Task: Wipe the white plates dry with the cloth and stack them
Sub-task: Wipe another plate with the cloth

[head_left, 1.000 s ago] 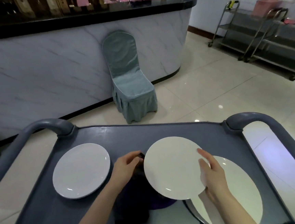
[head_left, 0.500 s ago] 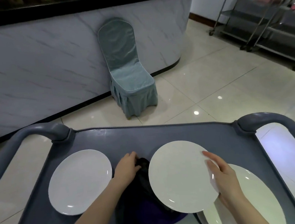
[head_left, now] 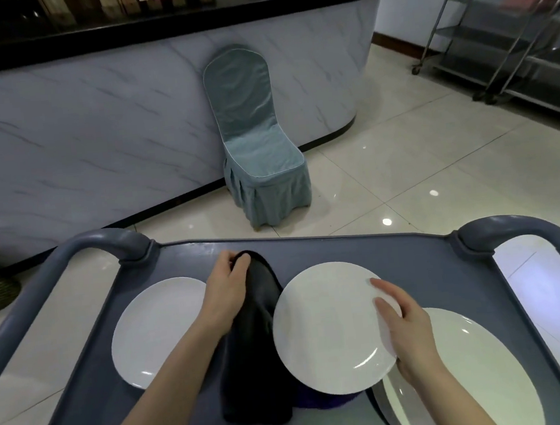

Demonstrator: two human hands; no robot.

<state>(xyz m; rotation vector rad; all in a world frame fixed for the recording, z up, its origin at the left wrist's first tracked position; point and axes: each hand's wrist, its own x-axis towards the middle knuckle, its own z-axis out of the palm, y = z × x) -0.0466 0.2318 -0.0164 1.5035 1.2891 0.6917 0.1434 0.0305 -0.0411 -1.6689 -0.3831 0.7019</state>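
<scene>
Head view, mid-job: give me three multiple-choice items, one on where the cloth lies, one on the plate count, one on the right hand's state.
1. Where is the dark cloth? A) on the cart, between the left plate and the middle plate B) off the cart altogether C) spread over a plate
2. How many white plates show? A) two B) three C) five
3. The right hand is A) open and idle B) gripping the middle plate's rim C) holding the cloth
Key: 1 A, it lies between them, the left hand gripping its far end; 2 B, counting the right plate; 3 B, it pinches the right rim.
</scene>
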